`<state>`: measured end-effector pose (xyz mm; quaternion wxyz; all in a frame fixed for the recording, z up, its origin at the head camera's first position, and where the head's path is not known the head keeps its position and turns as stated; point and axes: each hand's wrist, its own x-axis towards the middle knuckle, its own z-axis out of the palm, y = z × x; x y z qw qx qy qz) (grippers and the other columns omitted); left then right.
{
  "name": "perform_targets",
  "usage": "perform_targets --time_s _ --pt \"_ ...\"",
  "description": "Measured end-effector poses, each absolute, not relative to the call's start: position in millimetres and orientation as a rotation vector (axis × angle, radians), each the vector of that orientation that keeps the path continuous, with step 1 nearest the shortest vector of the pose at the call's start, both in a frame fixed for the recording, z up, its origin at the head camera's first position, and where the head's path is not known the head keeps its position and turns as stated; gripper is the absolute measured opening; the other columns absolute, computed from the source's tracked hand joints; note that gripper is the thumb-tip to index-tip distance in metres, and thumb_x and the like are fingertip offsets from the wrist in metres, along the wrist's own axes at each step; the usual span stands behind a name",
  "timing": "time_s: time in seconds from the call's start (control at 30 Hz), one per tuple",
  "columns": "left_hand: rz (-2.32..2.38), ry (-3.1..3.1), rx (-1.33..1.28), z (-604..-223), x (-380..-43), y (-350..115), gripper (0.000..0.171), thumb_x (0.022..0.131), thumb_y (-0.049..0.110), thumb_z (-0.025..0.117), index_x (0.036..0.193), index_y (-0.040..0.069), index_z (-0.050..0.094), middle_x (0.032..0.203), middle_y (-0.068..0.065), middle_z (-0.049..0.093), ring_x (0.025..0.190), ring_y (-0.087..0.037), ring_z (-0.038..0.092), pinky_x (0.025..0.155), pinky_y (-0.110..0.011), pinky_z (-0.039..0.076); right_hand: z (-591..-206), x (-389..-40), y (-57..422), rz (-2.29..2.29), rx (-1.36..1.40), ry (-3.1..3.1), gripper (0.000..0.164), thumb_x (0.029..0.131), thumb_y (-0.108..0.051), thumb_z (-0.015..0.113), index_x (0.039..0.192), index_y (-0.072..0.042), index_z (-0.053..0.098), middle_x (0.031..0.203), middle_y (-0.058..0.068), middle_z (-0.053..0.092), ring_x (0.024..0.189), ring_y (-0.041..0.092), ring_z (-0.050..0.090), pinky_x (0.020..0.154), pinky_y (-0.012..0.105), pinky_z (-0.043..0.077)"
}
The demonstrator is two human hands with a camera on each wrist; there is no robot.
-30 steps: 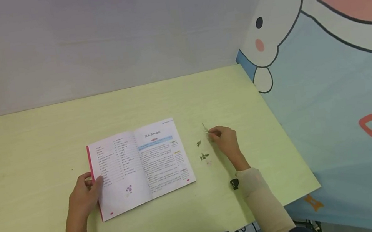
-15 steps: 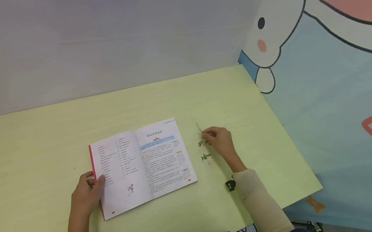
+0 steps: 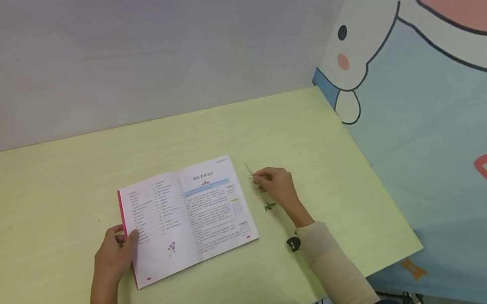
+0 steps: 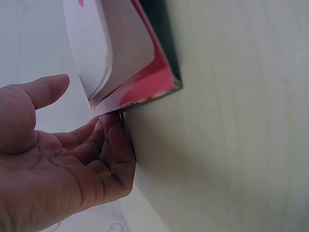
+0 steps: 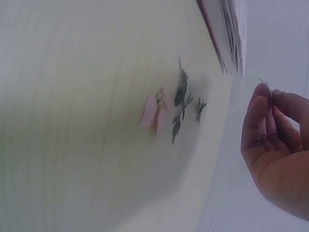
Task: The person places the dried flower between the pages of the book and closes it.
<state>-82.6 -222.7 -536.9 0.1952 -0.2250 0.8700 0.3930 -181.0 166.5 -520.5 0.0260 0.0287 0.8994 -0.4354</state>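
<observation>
An open book (image 3: 214,211) lies on the table, its red cover edge to the left. My left hand (image 3: 115,256) is at that left edge, the thumb over the page side. In the left wrist view, curled fingers (image 4: 113,150) of this hand meet the book's cover (image 4: 145,84) from below. To the right of the book, my right hand (image 3: 277,186) pinches a thin green sprig (image 3: 249,170) between thumb and fingertips, above the table. Near this hand lie small dark-green leaves (image 5: 181,99) and a pale pink flower (image 5: 157,111).
The pale yellow-green table (image 3: 164,141) meets a plain wall (image 3: 145,57) at the back. A blue panel with cartoon drawings (image 3: 430,149) stands along the right side. A black wrist device (image 3: 293,243) sits by the right sleeve.
My right hand has moved left toward the book with the sprig, passing over the small leaves. The left hand stays at the book's edge.
</observation>
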Motion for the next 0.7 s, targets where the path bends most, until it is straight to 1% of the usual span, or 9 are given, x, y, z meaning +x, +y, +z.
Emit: perform_targets --time_s 0.13,0.3,0.47,0.7 --pt "1.101 2.436 -0.635 -536.2 -83.0 -222.1 0.071 0.103 0.042 0.043 0.152 -0.007 0.024 0.124 -0.025 0.049 0.102 -0.036 0.052 0.068 -0.031 0.045 -520.2 -182.1 159.3 -1.319 0.071 2.789 0.013 0.092 -0.018 0.073 0.098 -0.007 0.078 0.082 0.006 0.075 0.064 0.017 0.068 0.059 0.027 0.053" --pt "1.098 2.436 -0.637 -537.3 -83.1 -222.5 0.071 0.103 0.042 0.043 0.151 -0.007 0.024 0.124 -0.025 0.049 0.102 -0.035 0.052 0.068 -0.031 0.045 -520.0 -183.1 149.8 -1.352 0.028 2.76 0.014 0.093 -0.017 0.073 0.099 -0.006 0.077 0.084 0.007 0.075 0.067 0.018 0.07 0.06 0.027 0.055" --pt "1.099 2.431 -0.642 -539.9 -82.7 -222.8 0.071 0.103 0.041 0.043 0.152 -0.006 0.024 0.125 -0.025 0.049 0.103 -0.036 0.052 0.069 -0.031 0.046 -518.6 -182.3 140.5 -1.344 -0.018 2.743 0.013 0.093 -0.016 0.072 0.099 -0.006 0.077 0.083 0.007 0.075 0.065 0.014 0.068 0.06 0.027 0.055" --pt "1.098 2.441 -0.639 -540.2 -83.6 -222.5 0.07 0.103 0.041 0.043 0.151 -0.007 0.025 0.121 -0.024 0.049 0.099 -0.034 0.052 0.066 -0.031 0.044 -515.6 -181.5 130.4 -1.346 -0.035 2.726 0.012 0.092 -0.014 0.072 0.098 -0.004 0.077 0.084 0.007 0.075 0.065 0.013 0.067 0.061 0.026 0.055"
